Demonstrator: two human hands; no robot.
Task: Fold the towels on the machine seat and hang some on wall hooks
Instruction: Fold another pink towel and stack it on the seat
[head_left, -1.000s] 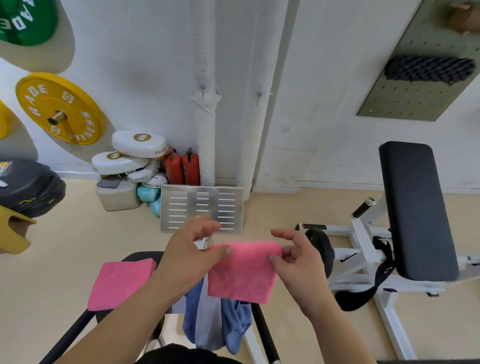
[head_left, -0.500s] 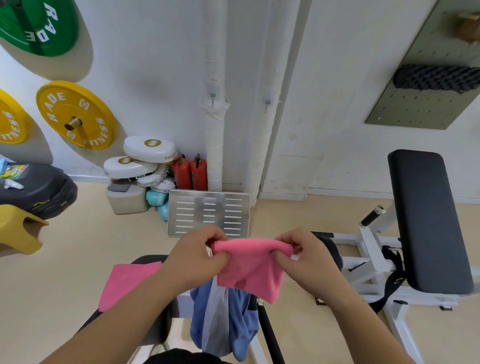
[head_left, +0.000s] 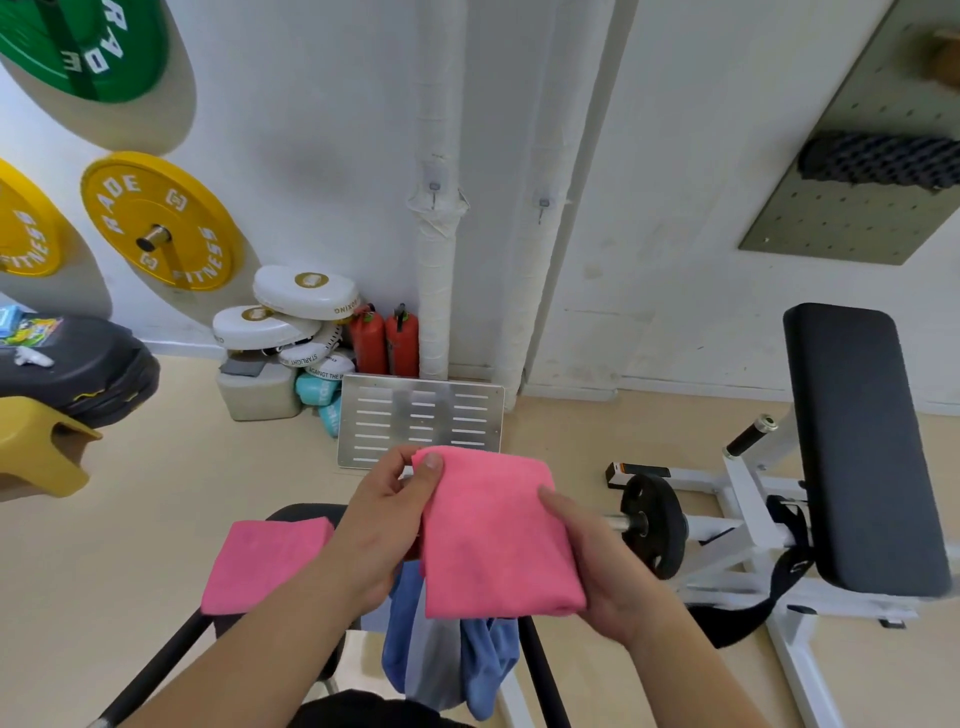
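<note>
Just below the fingers hang limp blue towels (head_left: 447, 654). The left hand (head_left: 384, 525) pinches the upper corner of a folded, fuzzy pink towel (head_left: 493, 535). The right hand (head_left: 597, 561) grips its side edge, thumb on top. Left of the fingers, a second folded pink towel (head_left: 265, 564) lies on the black seat (head_left: 306, 512). Beyond them a slotted metal plate (head_left: 421, 415) leans at the wall.

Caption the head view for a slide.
Left hand and right hand grip a folded pink towel near the machine seat, where a second pink towel lies and blue cloth hangs.

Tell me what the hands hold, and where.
Both hold the folded pink towel: left hand pinches its upper left corner, right hand grips its right edge.
</note>
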